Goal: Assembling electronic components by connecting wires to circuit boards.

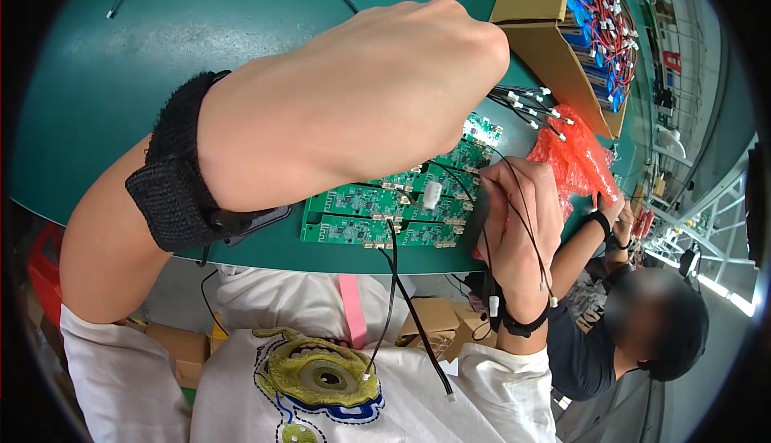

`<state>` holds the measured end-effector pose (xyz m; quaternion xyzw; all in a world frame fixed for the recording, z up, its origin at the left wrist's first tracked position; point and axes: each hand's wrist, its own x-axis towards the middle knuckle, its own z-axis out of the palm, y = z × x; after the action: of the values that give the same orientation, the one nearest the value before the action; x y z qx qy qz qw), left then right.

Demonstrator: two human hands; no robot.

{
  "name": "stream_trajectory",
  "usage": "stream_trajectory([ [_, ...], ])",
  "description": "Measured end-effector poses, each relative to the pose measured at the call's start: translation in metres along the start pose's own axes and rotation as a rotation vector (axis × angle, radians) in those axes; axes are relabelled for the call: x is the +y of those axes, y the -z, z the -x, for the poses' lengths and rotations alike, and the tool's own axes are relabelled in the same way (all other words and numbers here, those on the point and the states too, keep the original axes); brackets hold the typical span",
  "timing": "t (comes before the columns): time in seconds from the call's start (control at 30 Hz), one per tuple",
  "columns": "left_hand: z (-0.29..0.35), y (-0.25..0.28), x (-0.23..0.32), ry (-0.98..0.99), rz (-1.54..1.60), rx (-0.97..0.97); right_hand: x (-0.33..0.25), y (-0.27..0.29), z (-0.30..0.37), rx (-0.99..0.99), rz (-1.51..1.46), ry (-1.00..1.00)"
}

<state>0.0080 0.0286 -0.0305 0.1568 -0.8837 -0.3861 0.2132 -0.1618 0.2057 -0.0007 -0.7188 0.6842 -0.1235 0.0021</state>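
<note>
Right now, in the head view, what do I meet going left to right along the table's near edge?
Black wrist strap → green circuit boards → right hand pinching thin black wires → red plastic bag → another person's hands.

Electronics assembly workshop.
Green bench [241,9]; panel of green circuit boards [377,210] at centre; cardboard box of red-wired parts [594,33] at 1 o'clock; co-worker [634,322] seated at 4 o'clock beside metal racks [707,202].
</note>
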Motion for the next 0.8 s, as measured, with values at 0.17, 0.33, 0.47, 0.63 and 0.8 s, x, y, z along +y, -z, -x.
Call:
stream_trajectory([
  [0.17, -0.002, -0.002, -0.001, 0.020, -0.004, -0.025, 0.003, -0.004, 0.003, 0.035, 0.034, 0.130],
  [0.33, 0.000, -0.005, -0.005, -0.028, -0.032, 0.036, 0.000, -0.006, 0.004, 0.047, 0.086, 0.136],
  [0.47, 0.000, -0.005, -0.003, -0.062, -0.005, 0.052, -0.005, -0.002, 0.003, 0.024, 0.113, 0.079],
  [0.63, -0.001, -0.006, 0.005, 0.027, -0.035, 0.069, -0.005, -0.002, 0.000, 0.029, 0.108, 0.119],
  [0.8, -0.003, -0.008, 0.001, 0.000, -0.036, 0.080, -0.003, 0.000, -0.001, 0.023, 0.092, 0.131],
])
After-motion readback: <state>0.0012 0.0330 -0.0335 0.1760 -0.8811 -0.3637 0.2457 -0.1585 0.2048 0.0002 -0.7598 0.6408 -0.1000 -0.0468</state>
